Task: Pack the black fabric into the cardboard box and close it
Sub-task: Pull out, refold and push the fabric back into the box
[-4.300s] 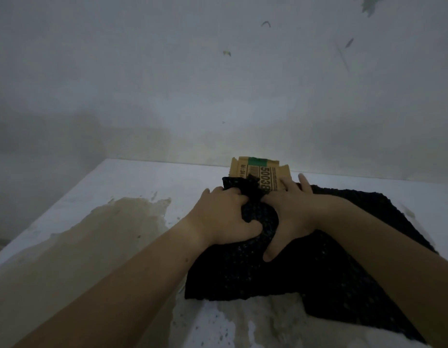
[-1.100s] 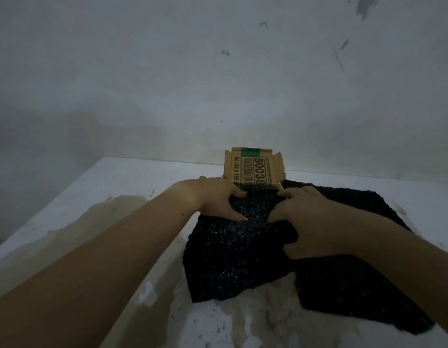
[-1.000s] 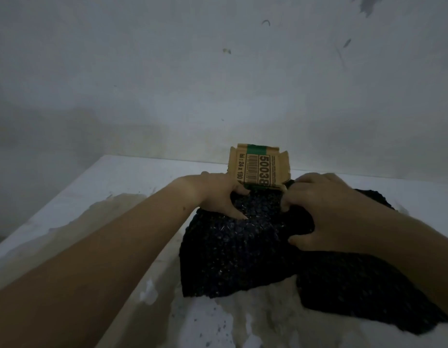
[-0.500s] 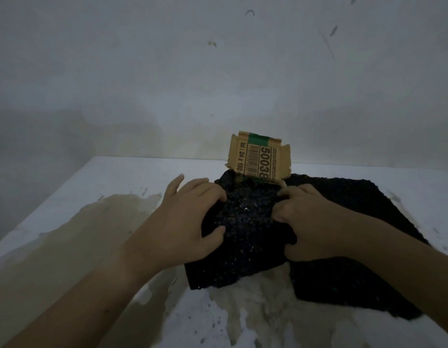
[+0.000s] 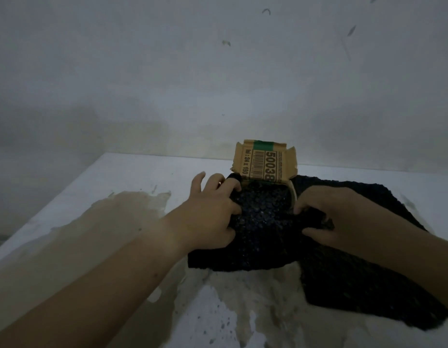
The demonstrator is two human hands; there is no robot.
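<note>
Dim room, scuffed pale wall [image 5: 218, 71] behind white table [image 5: 142, 172] blotched with tan stains. Cardboard box [image 5: 264, 162] stands near table's far edge, printed flap upright. Black fabric [image 5: 263, 229] bunched at box mouth, rest spreading toward right edge. Left hand [image 5: 210, 214] and right hand [image 5: 336, 217] both clenched on fabric, fingers curled into folds.

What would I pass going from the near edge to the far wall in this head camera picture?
Stained table → loose black fabric → both hands, left hand and right hand, gripping it → upright cardboard box flap → wall.
</note>
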